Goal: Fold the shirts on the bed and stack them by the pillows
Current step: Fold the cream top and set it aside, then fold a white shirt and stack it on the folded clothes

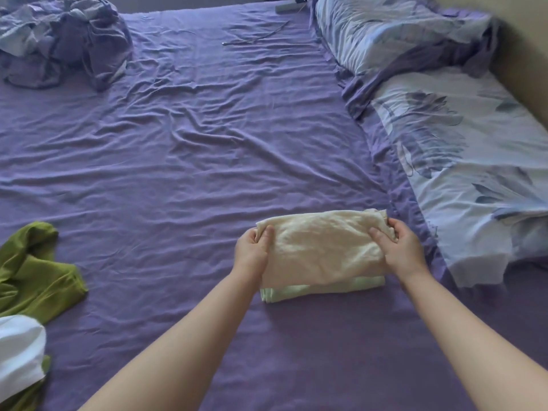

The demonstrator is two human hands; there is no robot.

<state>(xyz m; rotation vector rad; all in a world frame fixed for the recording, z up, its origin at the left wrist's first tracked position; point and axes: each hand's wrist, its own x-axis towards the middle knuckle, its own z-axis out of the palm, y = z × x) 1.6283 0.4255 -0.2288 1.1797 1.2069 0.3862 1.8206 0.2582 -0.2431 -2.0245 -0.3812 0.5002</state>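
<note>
A folded cream shirt (323, 247) lies over a folded pale green shirt (311, 290) on the purple bed sheet (184, 161), just left of the near floral pillow (474, 161). My left hand (252, 253) grips the cream shirt's left edge, thumb on top. Its right edge is gripped the same way by my right hand (397, 247). An unfolded olive green shirt (32, 271) lies crumpled at the left edge, with a white garment (19, 354) partly over it below.
A second floral pillow (394, 34) sits at the far right. A crumpled purple blanket (59, 40) is heaped at the far left corner. A thin cable (255, 38) and a grey remote-like object (286, 7) lie near the far edge.
</note>
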